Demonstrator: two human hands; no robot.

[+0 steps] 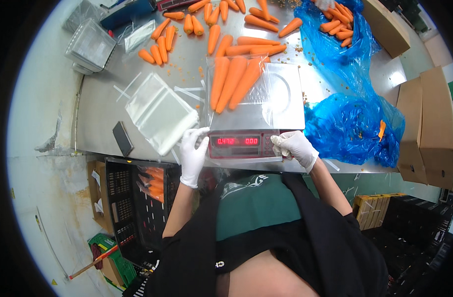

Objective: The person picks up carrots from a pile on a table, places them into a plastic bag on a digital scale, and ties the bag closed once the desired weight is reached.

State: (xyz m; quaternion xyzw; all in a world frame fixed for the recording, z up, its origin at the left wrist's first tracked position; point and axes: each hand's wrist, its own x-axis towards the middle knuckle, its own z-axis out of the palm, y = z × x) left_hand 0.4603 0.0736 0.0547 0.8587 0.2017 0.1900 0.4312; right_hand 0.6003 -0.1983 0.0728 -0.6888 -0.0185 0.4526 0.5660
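Observation:
A clear plastic bag with several carrots (233,81) in it lies on the steel pan of a digital scale (289,96), whose red display is lit. My left hand (193,152), in a white glove, is at the scale's front left corner, thumb and forefinger apart, by the bag's edge; whether it touches the film is unclear. Gloved too, my right hand (293,148) has its fingers closed at the front right, by the keypad, seemingly pinching the bag's clear film. A stack of flat clear bags (163,111) lies left of the scale.
Loose carrots (213,39) lie behind the scale. Blue plastic sheeting (356,126) spreads at right, with carrots and another gloved hand (324,4) at its far end. Cardboard boxes (436,126) border the right side. A phone (122,138) lies front left, above a black crate (137,208) holding bagged carrots.

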